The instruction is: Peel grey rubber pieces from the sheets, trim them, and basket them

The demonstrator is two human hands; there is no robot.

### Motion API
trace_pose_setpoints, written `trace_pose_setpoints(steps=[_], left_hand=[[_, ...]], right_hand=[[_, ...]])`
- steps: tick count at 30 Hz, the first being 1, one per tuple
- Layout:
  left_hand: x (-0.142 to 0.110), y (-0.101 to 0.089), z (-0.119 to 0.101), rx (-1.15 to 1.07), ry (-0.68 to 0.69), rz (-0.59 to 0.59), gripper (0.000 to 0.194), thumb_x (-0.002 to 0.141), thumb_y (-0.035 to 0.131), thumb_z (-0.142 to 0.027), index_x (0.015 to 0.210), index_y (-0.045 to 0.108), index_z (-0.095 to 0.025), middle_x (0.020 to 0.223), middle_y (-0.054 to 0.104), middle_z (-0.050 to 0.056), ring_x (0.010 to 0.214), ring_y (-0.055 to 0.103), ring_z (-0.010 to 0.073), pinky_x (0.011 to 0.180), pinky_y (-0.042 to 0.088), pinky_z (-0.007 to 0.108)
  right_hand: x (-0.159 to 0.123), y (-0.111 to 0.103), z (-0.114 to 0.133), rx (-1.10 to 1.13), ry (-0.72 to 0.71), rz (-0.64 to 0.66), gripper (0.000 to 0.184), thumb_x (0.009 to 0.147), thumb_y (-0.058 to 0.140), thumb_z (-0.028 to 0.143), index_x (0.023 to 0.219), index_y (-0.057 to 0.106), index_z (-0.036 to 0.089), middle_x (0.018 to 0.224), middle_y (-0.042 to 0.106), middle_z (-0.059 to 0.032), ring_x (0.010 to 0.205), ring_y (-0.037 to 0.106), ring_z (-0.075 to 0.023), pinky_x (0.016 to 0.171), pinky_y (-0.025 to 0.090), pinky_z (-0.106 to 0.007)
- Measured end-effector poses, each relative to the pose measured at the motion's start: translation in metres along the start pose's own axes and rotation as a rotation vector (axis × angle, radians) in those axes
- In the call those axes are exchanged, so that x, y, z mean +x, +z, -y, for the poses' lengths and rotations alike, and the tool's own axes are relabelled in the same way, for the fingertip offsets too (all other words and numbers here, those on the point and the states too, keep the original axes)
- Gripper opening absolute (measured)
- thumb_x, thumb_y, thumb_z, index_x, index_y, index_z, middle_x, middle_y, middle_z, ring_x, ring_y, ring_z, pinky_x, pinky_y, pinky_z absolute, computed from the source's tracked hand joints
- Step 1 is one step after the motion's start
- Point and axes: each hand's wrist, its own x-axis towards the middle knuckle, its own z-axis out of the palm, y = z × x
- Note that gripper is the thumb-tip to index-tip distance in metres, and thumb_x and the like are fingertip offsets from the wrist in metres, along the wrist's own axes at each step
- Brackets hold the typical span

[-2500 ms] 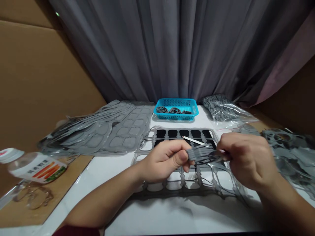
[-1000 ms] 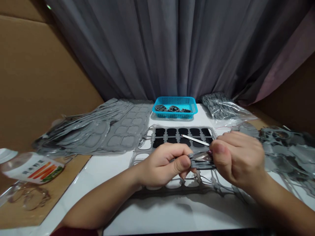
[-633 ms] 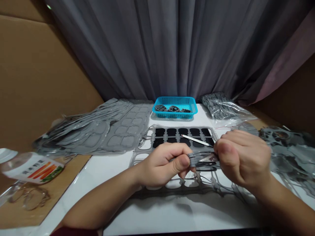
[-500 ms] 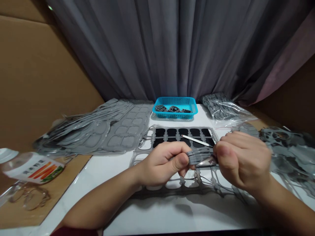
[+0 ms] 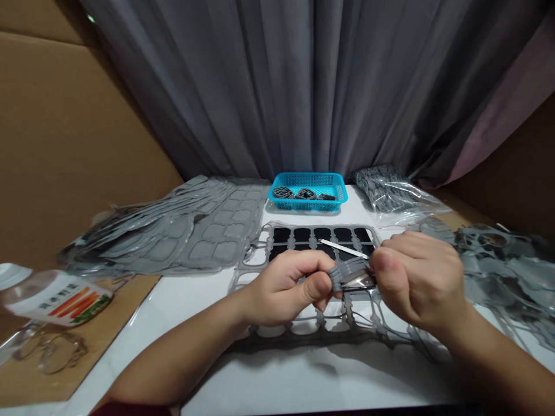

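My left hand (image 5: 290, 286) pinches one end of a small stack of thin grey die-cut pieces (image 5: 350, 270) between thumb and fingers. At the other end, my right hand (image 5: 418, 277) is closed in a fist, its fingertips hidden, gripping the edge of the stack. Under both hands lies a grey cut-out sheet (image 5: 323, 332) with rows of rounded openings, some showing black and others the white table. A slim white stick, perhaps tweezers (image 5: 344, 248), rests across the black openings just beyond the hands.
Behind stands a blue basket (image 5: 307, 202) with several dark pieces. Grey sheets (image 5: 217, 231) are piled at left, near a bottle (image 5: 60, 297) and glasses (image 5: 52, 349). At right are a clear bag of grey pieces (image 5: 385, 190) and heaped scrap (image 5: 507, 266). Cardboard walls (image 5: 65, 144) flank the table.
My right hand has moved slightly left, closer to my left hand. The grey stack between them now looks more bent and bunched.
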Motion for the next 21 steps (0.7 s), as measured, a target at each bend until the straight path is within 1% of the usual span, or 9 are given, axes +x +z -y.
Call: trace_pose_setpoints(steps=[3,6,8,12,16,18,19,20,21], left_hand=[[0.003,-0.001,0.002,-0.002,0.0,-0.032,0.039,0.089,0.05,-0.047,0.071,0.056,-0.013,0.055,0.052,0.0,0.055,0.049,0.0104,0.055,0.039,0.022],[0.013,-0.006,0.013,-0.137,-0.146,-0.209,0.038,0.081,0.061,-0.047,0.068,0.058,-0.011,0.052,0.05,-0.002,0.051,0.045,0.0081,0.051,0.036,0.019],[0.022,-0.013,0.023,-0.261,-0.231,-0.367,0.037,0.08,0.063,-0.046,0.069,0.058,-0.011,0.048,0.045,-0.004,0.047,0.041,0.0069,0.052,0.037,0.018],[0.035,-0.039,0.037,-0.265,-0.265,-0.484,0.032,0.092,0.044,-0.036,0.075,0.055,-0.012,0.051,0.038,-0.006,0.045,0.04,0.007,0.066,0.047,0.025],[0.045,-0.067,0.044,-0.082,-0.257,-0.526,0.044,0.097,0.021,-0.036,0.094,0.056,-0.01,0.068,0.054,0.004,0.063,0.055,0.0131,0.071,0.049,0.029],[0.058,-0.075,0.052,0.074,-0.242,-0.533,0.051,0.098,0.008,-0.035,0.108,0.052,-0.011,0.081,0.06,0.008,0.075,0.059,0.0147,0.078,0.048,0.029],[0.067,-0.078,0.058,0.163,-0.239,-0.528,0.05,0.098,0.007,-0.034,0.114,0.049,-0.011,0.087,0.061,0.009,0.082,0.06,0.0154,0.082,0.047,0.03],[0.079,-0.08,0.064,0.26,-0.236,-0.521,0.046,0.099,0.011,-0.034,0.118,0.047,-0.012,0.093,0.062,0.009,0.088,0.059,0.0162,0.086,0.046,0.03],[0.092,-0.082,0.07,0.363,-0.236,-0.502,0.039,0.099,0.02,-0.033,0.121,0.046,-0.012,0.098,0.062,0.009,0.094,0.058,0.0171,0.09,0.044,0.031]], right_hand=[[0.001,0.001,-0.004,0.087,0.015,0.023,0.043,0.09,0.033,0.018,0.048,0.042,0.019,0.043,0.037,0.0016,0.043,0.032,-0.0113,0.048,0.025,-0.029],[0.001,0.006,-0.009,0.195,-0.014,0.08,0.042,0.09,0.032,0.017,0.05,0.045,0.018,0.045,0.042,0.0009,0.044,0.035,-0.0109,0.05,0.026,-0.028],[0.001,0.012,-0.012,0.236,-0.091,0.176,0.044,0.09,0.033,0.02,0.049,0.046,0.018,0.045,0.042,0.0012,0.044,0.033,-0.0106,0.05,0.025,-0.028],[0.003,0.023,-0.013,0.306,-0.137,0.48,0.046,0.092,0.033,0.027,0.05,0.048,0.017,0.046,0.039,0.0033,0.045,0.026,-0.0096,0.051,0.02,-0.027],[0.004,0.029,-0.023,0.413,0.066,0.66,0.049,0.094,0.031,0.032,0.049,0.042,0.016,0.048,0.033,0.005,0.046,0.023,-0.0078,0.051,0.018,-0.025],[-0.002,0.03,-0.037,0.594,0.239,0.683,0.052,0.094,0.033,0.039,0.048,0.039,0.016,0.048,0.031,0.0055,0.046,0.024,-0.0071,0.052,0.02,-0.024],[-0.008,0.032,-0.045,0.713,0.351,0.672,0.054,0.093,0.035,0.044,0.047,0.038,0.016,0.047,0.031,0.0057,0.046,0.025,-0.0069,0.052,0.021,-0.024],[-0.016,0.035,-0.054,0.858,0.502,0.63,0.055,0.09,0.038,0.05,0.047,0.039,0.016,0.046,0.033,0.0055,0.046,0.027,-0.0068,0.052,0.022,-0.024],[-0.025,0.038,-0.063,0.907,0.573,0.608,0.058,0.089,0.037,0.055,0.046,0.041,0.016,0.044,0.036,0.0047,0.045,0.03,-0.0071,0.051,0.025,-0.023]])
